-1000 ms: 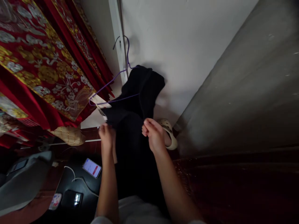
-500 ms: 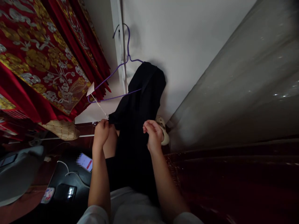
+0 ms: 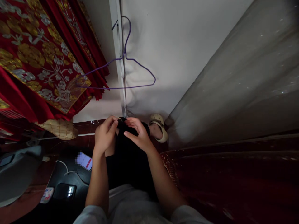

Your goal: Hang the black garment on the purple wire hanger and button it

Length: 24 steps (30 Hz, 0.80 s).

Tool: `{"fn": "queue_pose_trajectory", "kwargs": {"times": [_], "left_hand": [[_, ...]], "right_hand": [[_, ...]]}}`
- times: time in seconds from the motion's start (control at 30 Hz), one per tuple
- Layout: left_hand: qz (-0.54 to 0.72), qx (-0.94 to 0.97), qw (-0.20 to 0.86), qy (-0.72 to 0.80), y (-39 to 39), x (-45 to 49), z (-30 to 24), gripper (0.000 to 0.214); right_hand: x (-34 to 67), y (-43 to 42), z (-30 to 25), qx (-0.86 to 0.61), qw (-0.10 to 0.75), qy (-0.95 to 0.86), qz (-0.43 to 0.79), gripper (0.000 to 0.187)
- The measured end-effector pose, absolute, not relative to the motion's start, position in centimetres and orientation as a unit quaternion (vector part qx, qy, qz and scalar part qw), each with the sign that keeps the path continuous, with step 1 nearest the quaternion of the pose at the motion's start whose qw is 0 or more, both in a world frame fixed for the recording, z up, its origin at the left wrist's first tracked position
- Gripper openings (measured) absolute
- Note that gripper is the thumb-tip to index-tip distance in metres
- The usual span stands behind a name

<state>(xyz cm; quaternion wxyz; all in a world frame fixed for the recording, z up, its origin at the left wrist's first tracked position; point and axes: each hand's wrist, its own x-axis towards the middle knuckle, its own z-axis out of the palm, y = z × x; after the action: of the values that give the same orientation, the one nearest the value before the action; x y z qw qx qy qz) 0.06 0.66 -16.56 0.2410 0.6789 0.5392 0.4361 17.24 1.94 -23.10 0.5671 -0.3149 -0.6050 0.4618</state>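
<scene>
My left hand (image 3: pixel 105 134) pinches a bunched edge of a black garment (image 3: pixel 121 125) over my lap. On the other side of that bunch, my right hand (image 3: pixel 139 136) has its fingers stretched out and the thumb apart, with the fingertips at the cloth. The garment merges with the dark clothing on my legs, so its outline is hard to make out. Above both hands, a purple wire hanger (image 3: pixel 139 86) hangs bare from a narrow white upright (image 3: pixel 121 67) against the wall.
Red cloth with gold and silver embroidery (image 3: pixel 30 56) hangs at the left. A lit phone (image 3: pixel 85 161), a dark device (image 3: pixel 64 192) and a white cable lie on a black surface. My foot wears a cream clog (image 3: pixel 164 136). Grey sheer fabric (image 3: pixel 224 93) drapes at the right.
The black garment has come off the hanger and down into my lap. My right hand has moved left towards my left hand. The hanger now hangs straighter, and its white tag is out of sight.
</scene>
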Motion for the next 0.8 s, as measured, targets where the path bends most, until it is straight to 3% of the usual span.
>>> {"fn": "queue_pose_trajectory", "kwargs": {"times": [0.07,0.2,0.33,0.47,0.63,0.8], "left_hand": [[0.44,0.709,0.235,0.499,0.6,1.1,-14.6,0.017],[0.462,0.723,0.288,0.425,1.5,1.6,-12.4,0.02],[0.476,0.679,0.389,0.401,2.6,0.7,-11.6,0.024],[0.359,0.71,0.479,0.372,3.2,0.3,-12.0,0.041],[0.278,0.749,0.464,0.382,3.0,-0.3,-12.5,0.047],[0.311,0.756,0.413,0.401,1.0,-1.7,-9.3,0.049]], "right_hand": [[16.9,1.7,-21.8,-0.305,0.557,-0.638,0.436,0.056],[17.5,2.0,-18.1,-0.343,0.532,-0.687,0.356,0.024],[19.7,3.0,-13.8,-0.34,0.468,-0.751,0.319,0.04],[21.4,4.4,-10.4,-0.279,0.54,-0.737,0.297,0.038],[22.6,7.3,-9.4,-0.305,0.595,-0.679,0.302,0.051],[23.2,9.8,-10.5,-0.336,0.652,-0.594,0.331,0.053]]}}
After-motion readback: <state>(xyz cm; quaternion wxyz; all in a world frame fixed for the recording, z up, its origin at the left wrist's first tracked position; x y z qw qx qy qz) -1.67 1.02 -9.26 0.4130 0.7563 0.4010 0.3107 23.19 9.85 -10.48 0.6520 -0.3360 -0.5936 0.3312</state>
